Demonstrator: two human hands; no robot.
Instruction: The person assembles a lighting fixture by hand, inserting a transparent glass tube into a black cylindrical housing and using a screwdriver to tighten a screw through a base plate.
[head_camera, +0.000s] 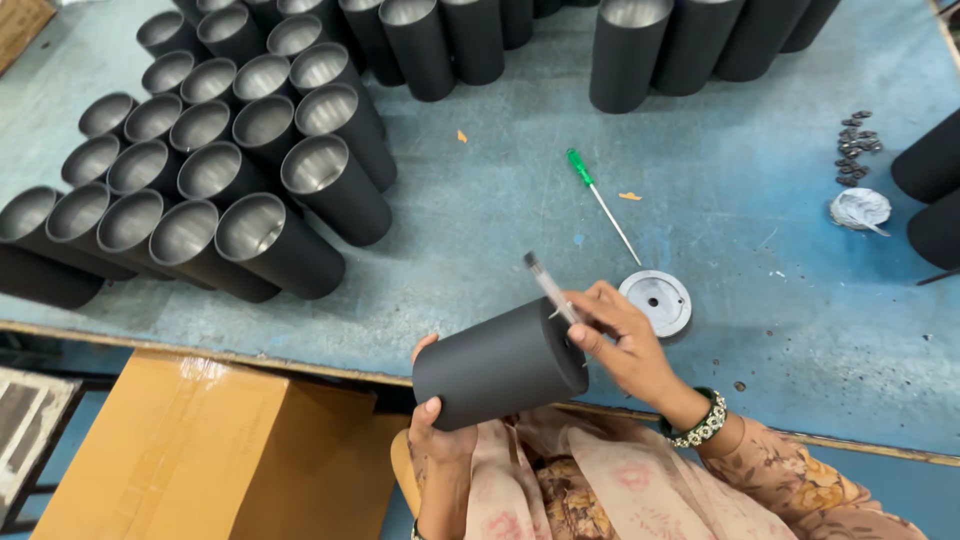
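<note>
The left hand (437, 425) grips a black cylinder (497, 366) from below, lying on its side above the near edge of the table (480, 215), while the right hand (620, 345) pinches a thin clear-handled tool (549, 286) against the cylinder's end face. The likeliest trouble, as I judge it, is a slip: the cylinder's smooth, matte, rounded wall gives one cupped hand little purchase, so a hard push from the tool could turn it or tip it toward the cardboard box (190, 450) below. The tool tip could also skate off and scratch the dark finish. Nearby lie a flat silvery metal disc (656, 301) with a centre hole, a green-handled screwdriver (601, 204), small dark screws (856, 146), and rows of matching tubes (210, 190), black outside and dull grey metal inside.
</note>
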